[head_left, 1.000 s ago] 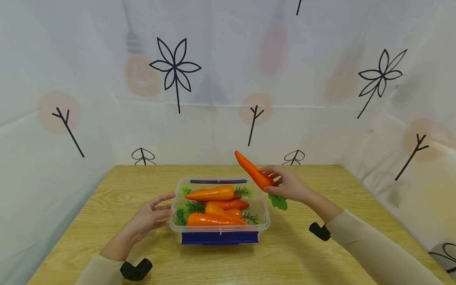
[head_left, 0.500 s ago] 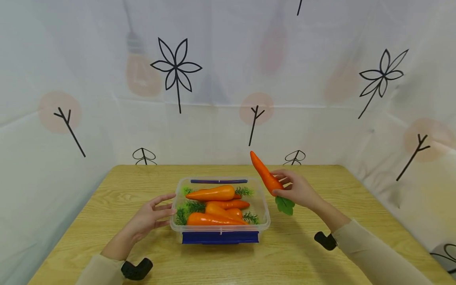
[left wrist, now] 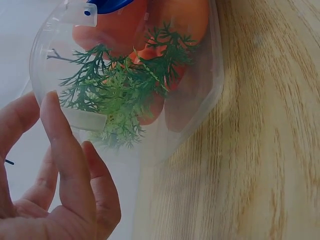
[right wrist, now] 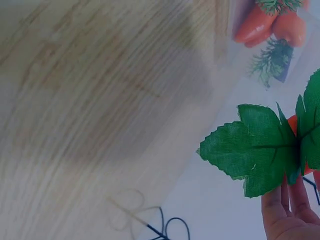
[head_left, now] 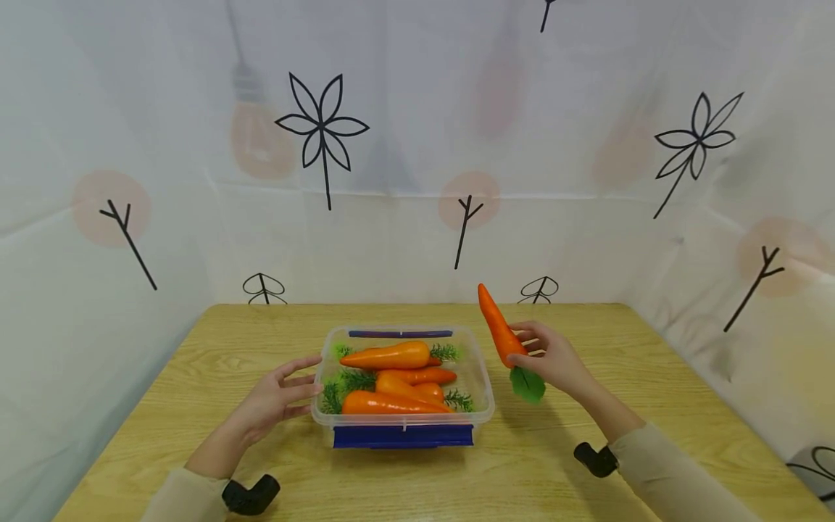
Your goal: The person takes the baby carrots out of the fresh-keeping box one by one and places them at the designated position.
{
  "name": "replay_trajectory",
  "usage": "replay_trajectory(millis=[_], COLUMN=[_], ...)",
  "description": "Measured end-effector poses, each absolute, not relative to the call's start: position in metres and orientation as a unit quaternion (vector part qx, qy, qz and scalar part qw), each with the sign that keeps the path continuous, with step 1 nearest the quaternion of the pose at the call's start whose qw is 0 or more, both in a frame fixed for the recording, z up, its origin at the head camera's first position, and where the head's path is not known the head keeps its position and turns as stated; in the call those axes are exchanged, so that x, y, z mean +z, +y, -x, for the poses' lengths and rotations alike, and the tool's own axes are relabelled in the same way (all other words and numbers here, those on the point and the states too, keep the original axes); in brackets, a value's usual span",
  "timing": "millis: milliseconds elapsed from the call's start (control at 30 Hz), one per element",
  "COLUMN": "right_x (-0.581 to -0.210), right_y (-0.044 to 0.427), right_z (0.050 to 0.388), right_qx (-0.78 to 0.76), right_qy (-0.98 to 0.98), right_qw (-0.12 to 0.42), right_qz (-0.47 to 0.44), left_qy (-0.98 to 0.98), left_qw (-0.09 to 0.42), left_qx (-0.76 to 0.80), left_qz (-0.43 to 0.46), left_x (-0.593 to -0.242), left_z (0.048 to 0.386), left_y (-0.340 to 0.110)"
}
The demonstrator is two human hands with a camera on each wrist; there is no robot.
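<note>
Head view gives us a slender, glossy orange carrot (head_left: 501, 333), narrow tip up, green leaf (head_left: 527, 384) down, held to the right of a clear box (head_left: 404, 419) with blue clips (head_left: 403, 436). We see the right hand (head_left: 551, 355) pinching its thick end. The left hand (head_left: 277, 399) is spread, fingertips against the box's left wall. Inside lie other carrots (head_left: 394, 354) and feathery greens (head_left: 333, 395). Table (head_left: 248, 333) surface extends on both sides toward patterned cloth (head_left: 385, 246) beyond the far edge.
</note>
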State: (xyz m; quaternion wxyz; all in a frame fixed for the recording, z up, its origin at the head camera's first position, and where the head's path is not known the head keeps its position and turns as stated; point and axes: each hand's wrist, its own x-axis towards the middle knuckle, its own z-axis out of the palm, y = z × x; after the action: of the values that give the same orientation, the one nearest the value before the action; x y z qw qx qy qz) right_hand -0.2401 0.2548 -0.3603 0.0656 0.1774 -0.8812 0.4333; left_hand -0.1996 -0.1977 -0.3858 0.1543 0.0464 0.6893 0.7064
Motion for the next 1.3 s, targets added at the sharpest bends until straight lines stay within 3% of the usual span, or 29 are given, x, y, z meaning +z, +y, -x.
replay_trajectory(millis=[1300], right_x=[-0.405], right_y=[0.265], right_z=[0.259], right_qx=[0.422], right_qy=[-0.906], right_qw=[-0.015], right_qz=[-0.032], left_qy=[0.695], left_qw=[0.15], left_qx=[0.702], left_qz=[-0.04], left_x=[-0.385], left_z=[0.199], left_y=[-0.197])
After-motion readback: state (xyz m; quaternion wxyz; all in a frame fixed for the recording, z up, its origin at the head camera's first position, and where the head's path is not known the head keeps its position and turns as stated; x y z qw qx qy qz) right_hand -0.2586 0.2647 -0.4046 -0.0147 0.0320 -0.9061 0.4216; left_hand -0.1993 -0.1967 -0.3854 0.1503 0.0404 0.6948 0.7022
